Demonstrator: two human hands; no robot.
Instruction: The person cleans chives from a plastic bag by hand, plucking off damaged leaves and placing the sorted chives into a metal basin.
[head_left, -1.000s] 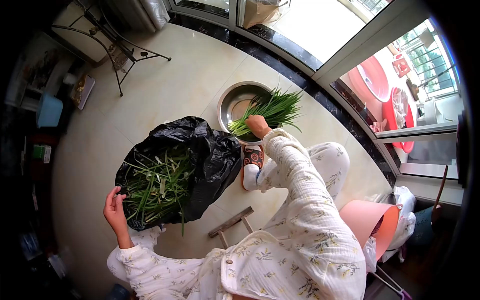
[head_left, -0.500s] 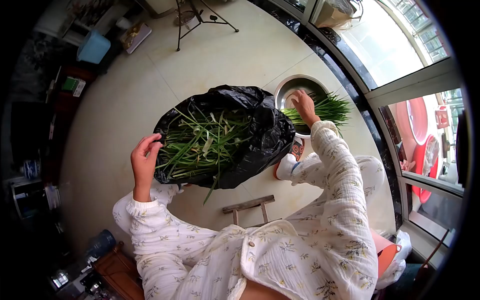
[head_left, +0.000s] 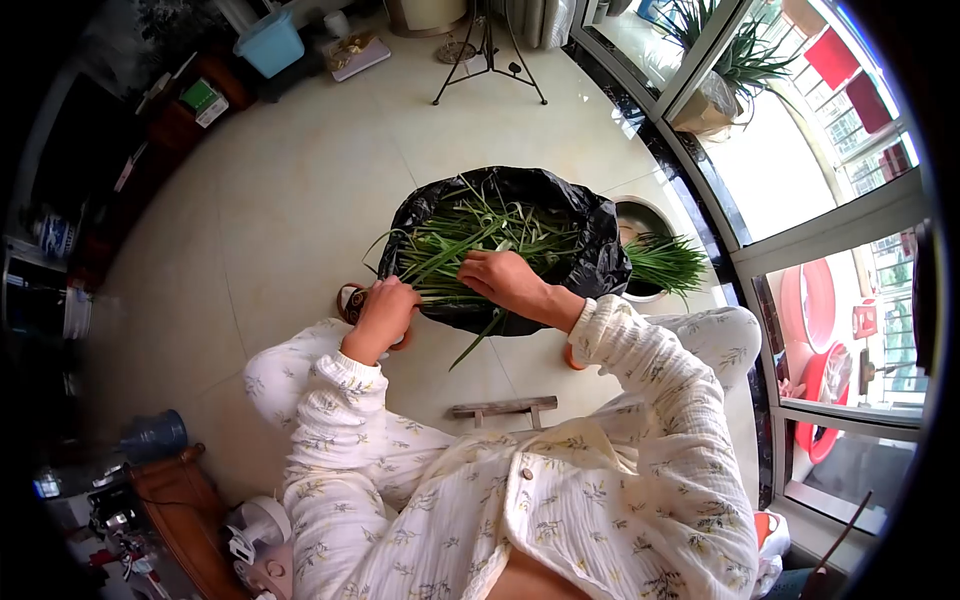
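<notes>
Having brought the right hand (head_left: 508, 279) from the bowl (head_left: 634, 219) to the greens (head_left: 490, 225) in the bag (head_left: 603, 250), apparently resuming work there, with the left hand (head_left: 384, 316) shifted inward along the bag's edge, fingers of both curled, grip impossible to tell, a green bunch (head_left: 664, 265) left in the bowl.

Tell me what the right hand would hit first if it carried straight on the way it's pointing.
The right hand points leftward across the black bag, so it would likely meet the long green leaves just past its fingers; depth is unclear, and it may already touch them.
</notes>
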